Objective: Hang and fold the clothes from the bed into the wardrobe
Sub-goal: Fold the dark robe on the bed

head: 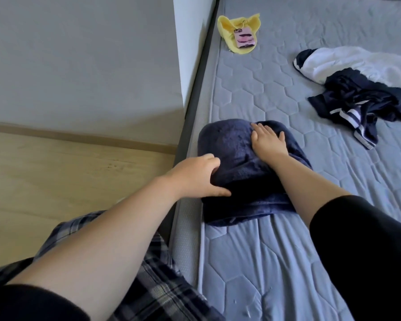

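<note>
A folded dark navy fleece garment [236, 163] lies near the left edge of the grey quilted mattress [276, 262]. My left hand [195, 177] grips its left edge, thumb on top and fingers curled into the fabric. My right hand [267, 141] rests flat on the garment's top, fingers spread. Further right on the bed lie a crumpled navy garment with white stripes [361, 103] and a white garment [357, 63] partly under it. The wardrobe is not in view.
A yellow cloth [229, 31] with a phone in a pink case [244, 38] on it lies at the far left of the mattress. A white wall [79, 54] and wooden floor [56, 177] run along the bed's left side.
</note>
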`<state>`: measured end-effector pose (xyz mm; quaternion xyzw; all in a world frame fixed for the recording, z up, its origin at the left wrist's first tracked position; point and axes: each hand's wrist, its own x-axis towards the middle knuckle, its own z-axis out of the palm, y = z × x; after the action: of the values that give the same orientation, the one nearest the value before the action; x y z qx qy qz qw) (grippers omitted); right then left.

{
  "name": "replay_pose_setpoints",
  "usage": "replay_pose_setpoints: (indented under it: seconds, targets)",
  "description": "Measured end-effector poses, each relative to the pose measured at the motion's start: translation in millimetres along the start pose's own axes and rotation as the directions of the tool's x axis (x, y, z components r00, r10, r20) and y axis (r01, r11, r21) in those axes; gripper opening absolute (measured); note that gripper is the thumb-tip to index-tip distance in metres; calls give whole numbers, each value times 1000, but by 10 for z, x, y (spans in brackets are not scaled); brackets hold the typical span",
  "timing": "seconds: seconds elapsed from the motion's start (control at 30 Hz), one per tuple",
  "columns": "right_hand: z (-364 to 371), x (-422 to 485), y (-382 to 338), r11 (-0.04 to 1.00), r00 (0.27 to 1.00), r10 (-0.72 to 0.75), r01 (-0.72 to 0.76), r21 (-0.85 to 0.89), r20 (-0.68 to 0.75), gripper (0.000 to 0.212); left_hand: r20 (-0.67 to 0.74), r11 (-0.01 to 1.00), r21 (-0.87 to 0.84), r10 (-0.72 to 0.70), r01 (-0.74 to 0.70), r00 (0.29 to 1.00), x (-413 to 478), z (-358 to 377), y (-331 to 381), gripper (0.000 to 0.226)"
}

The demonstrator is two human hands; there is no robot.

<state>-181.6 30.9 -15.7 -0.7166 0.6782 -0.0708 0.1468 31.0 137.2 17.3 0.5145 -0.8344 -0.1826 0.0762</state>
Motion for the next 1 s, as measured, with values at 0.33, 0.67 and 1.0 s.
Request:
replay_pose_setpoints:
  seconds: [0.33, 0.67, 1.0]
  targets:
    - [15, -70, -83, 991, 995, 79, -85, -99, -67, 51, 188, 872, 425, 176, -242, 966, -202, -46, 393, 30]
    - [106, -182, -211, 987, 985, 53, -76, -141, -162, 53, -501, 844, -504, -458, 184, 734, 244, -291, 449, 41]
    - [-80, -254, 506, 967, 970, 220, -203, 153, -105, 68, -304, 940, 198, -211, 278, 929, 425, 694, 579, 69]
